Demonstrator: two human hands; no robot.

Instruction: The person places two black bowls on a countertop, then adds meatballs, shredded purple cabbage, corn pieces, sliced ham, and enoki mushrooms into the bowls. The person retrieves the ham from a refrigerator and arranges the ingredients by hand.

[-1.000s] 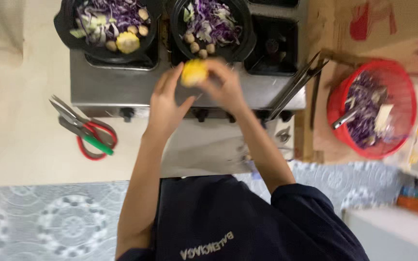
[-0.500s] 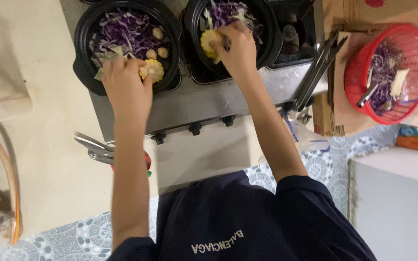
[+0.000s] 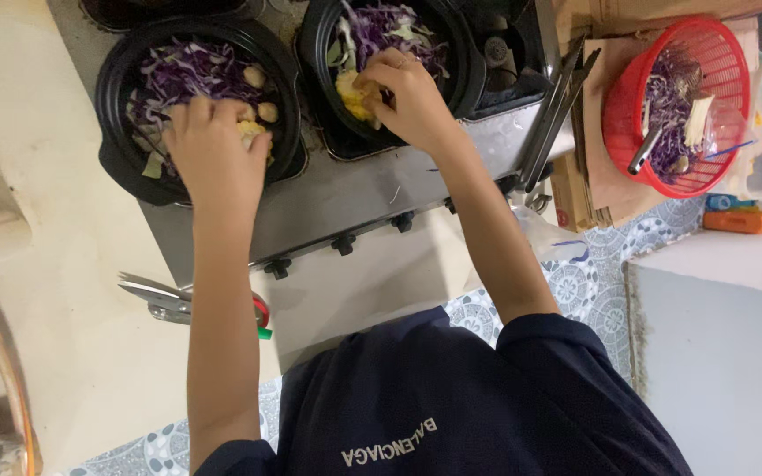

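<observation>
While scissors [image 3: 169,300] lay nearest on counter, left hand [image 3: 213,154] pressed yellow piece [image 3: 253,132] into left bowl [image 3: 116,106], fingers together; right hand [image 3: 403,88] pinched yellow chunk [image 3: 350,92] in right bowl [image 3: 460,62]; red basket [image 3: 615,115] farther right.

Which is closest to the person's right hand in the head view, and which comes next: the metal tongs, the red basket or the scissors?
From the right hand, which is in the right black bowl:
1. Metal tongs, just to its right on the stove edge.
2. Red basket, farther right on the cardboard.
3. Scissors, far down-left on the counter, beyond the left arm.
</observation>
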